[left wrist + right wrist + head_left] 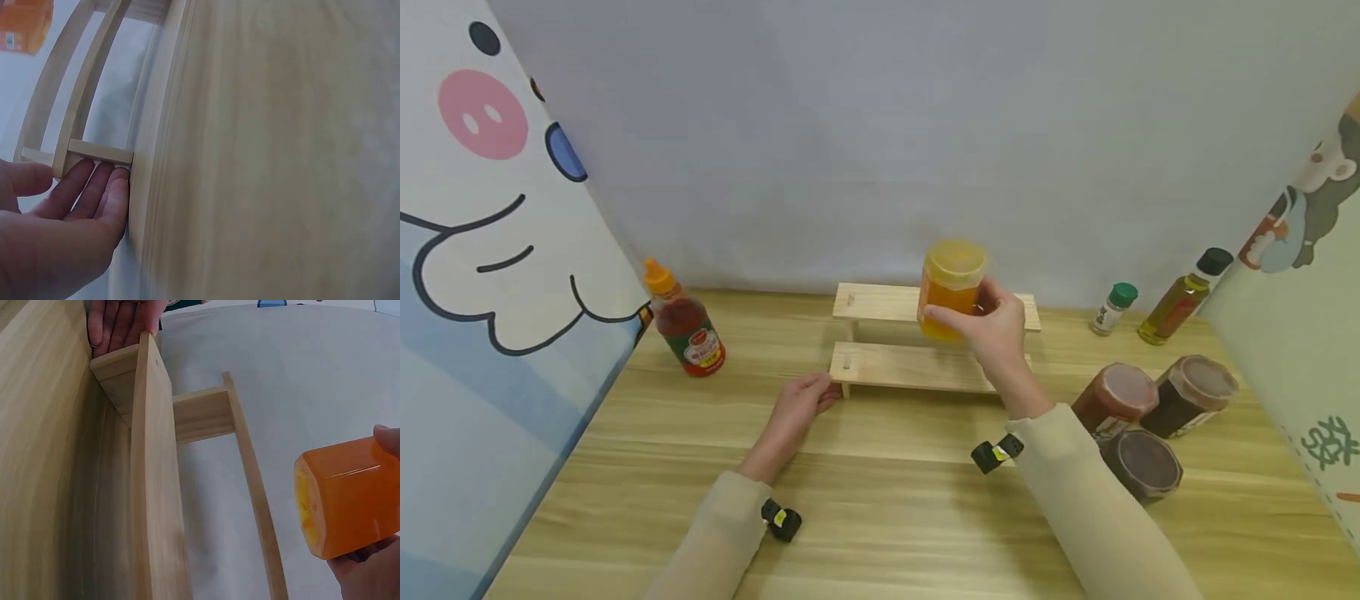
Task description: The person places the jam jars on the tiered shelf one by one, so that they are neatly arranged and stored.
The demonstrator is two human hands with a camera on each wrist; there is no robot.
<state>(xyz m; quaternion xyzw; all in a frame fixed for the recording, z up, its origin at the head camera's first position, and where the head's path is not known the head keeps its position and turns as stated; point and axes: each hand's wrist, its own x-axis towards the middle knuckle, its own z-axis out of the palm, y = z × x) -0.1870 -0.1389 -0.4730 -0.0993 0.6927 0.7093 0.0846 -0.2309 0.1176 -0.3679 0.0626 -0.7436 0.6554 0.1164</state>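
Note:
A two-tier wooden rack [910, 367] stands against the back wall. My right hand [996, 329] grips a jar of orange-yellow honey [952, 283], thumb on one side and fingers round the other. In the head view the jar overlaps the upper board; the right wrist view shows the jar [350, 497] apart from the rack, its base in the air. At the rack's left end, my left hand [801, 400] holds the corner of the lower board. The left wrist view shows its thumb at the board's edge and its curled fingers against the end support [100, 152].
A red sauce bottle [688, 329] with an orange cap stands at the left. To the right are a green-capped shaker [1108, 315], an oil bottle [1176, 308] and three dark jars, a reddish one [1112, 400], one behind [1195, 396] and one in front [1142, 467].

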